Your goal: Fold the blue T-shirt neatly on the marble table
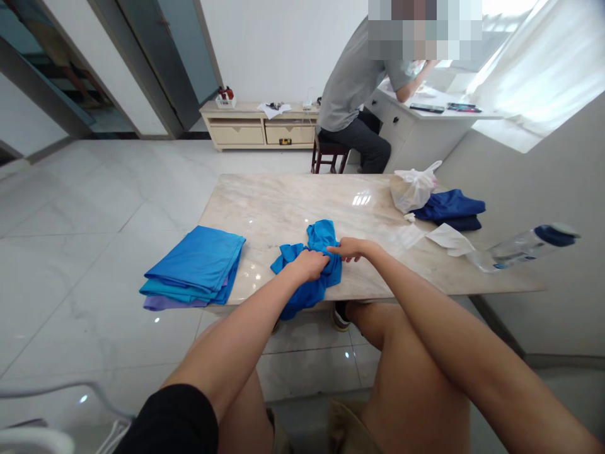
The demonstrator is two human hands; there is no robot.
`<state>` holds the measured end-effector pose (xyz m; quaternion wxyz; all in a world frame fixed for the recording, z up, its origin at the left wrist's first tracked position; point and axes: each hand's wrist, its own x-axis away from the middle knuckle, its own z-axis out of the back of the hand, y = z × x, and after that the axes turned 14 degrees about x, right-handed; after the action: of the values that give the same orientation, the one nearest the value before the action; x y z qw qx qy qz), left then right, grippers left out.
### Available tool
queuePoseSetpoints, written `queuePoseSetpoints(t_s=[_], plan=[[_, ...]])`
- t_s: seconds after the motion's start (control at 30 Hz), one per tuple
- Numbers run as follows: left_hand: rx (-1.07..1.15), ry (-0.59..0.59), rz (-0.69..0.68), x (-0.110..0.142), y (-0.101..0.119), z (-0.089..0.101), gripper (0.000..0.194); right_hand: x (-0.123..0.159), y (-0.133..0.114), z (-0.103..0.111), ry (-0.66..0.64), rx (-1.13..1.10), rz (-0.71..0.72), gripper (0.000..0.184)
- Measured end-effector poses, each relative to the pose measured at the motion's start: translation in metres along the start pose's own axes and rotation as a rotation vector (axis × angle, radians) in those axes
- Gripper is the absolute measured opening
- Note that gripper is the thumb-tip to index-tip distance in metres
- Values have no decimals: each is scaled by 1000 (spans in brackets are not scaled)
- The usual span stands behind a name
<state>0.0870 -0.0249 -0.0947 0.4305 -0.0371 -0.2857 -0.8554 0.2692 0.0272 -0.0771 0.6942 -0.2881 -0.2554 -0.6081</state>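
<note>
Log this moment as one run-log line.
left hand: on crumpled blue cloth | right hand: at its right edge | folded stack: left side | bottle: right side

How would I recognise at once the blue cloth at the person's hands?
Find the pale table. At its near edge, by the left hand and right hand, lies a bright blue cloth. Unlike the folded pile on the left or the darker cloth at far right, it is crumpled and droops over the edge.
</note>
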Motion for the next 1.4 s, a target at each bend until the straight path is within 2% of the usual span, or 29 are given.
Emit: queuePoseSetpoints(t_s=[0.07, 0.1, 0.17, 0.23, 0.33, 0.4, 0.43, 0.47, 0.5, 0.53, 0.57, 0.63, 0.7, 0.77, 0.83, 0.9, 0.93, 1.03, 1.07, 1.13, 1.2, 1.23, 1.3, 1.37, 1.4], plan=[[45, -29, 30, 4, 1, 7, 33, 0, 7, -4, -108, -171, -56, 67], [74, -13, 60, 6, -2, 12, 30, -1, 10, -5, -119, -221, -77, 67], [129, 106, 162, 10, -12, 24, 25, -3, 18, -4, -46, -260, -107, 61], [191, 325, 299, 13, -27, 41, 24, -5, 26, 1, 119, -271, -127, 54], [368, 754, 430, 18, -48, 74, 26, -6, 30, 9, 364, -307, -115, 46], [508, 1060, 364, 25, -53, 95, 25, -3, 27, 13, 479, -375, -68, 42], [556, 1180, 287, 30, -51, 103, 26, -1, 24, 15, 520, -432, -34, 39], [584, 1252, 194, 36, -46, 109, 28, 2, 21, 16, 546, -506, 8, 38], [596, 1259, 96, 42, -39, 112, 30, 5, 17, 18, 551, -597, 57, 40], [597, 1198, 4, 49, -31, 112, 33, 9, 14, 20, 529, -703, 112, 45], [591, 1082, -77, 55, -21, 109, 36, 13, 11, 21, 473, -815, 170, 53], [580, 771, -204, 65, -3, 99, 43, 21, 4, 22, 282, -1005, 281, 71], [581, 464, -277, 70, 10, 86, 48, 27, -5, 19, 88, -1108, 368, 79], [598, 258, -290, 70, 16, 76, 51, 30, -17, 12, -23, -1120, 425, 64], [626, 179, -277, 69, 17, 73, 51, 31, -31, 4, -55, -1080, 442, 39], [658, 217, -267, 69, 16, 77, 48, 30, -43, 3, -13, -1049, 437, 23], [669, 269, -262, 70, 16, 80, 46, 29, -47, 5, 50, -1063, 428, 20], [679, 456, -233, 80, 16, 91, 42, 27, -43, 22, 333, -1209, 378, 21], [684, 466, -229, 84, 17, 93, 43, 28, -38, 29, 419, -1267, 363, 23], [717, 366, -235, 90, 18, 94, 48, 34, -24, 40, 524, -1343, 370, 29], [787, 262, -225, 91, 16, 91, 50, 46, -12, 46, 525, -1350, 430, 36], [826, 280, -211, 89, 13, 89, 50, 53, -8, 46, 493, -1331, 466, 39], [874, 442, -180, 83, 4, 85, 59, 69, -5, 45, 403, -1282, 535, 42], [854, 614, -183, 75, -6, 83, 87, 86, -6, 43, 312, -1244, 591, 44], [834, 644, -197, 72, -10, 83, 101, 93, -8, 42, 273, -1228, 618, 45]])
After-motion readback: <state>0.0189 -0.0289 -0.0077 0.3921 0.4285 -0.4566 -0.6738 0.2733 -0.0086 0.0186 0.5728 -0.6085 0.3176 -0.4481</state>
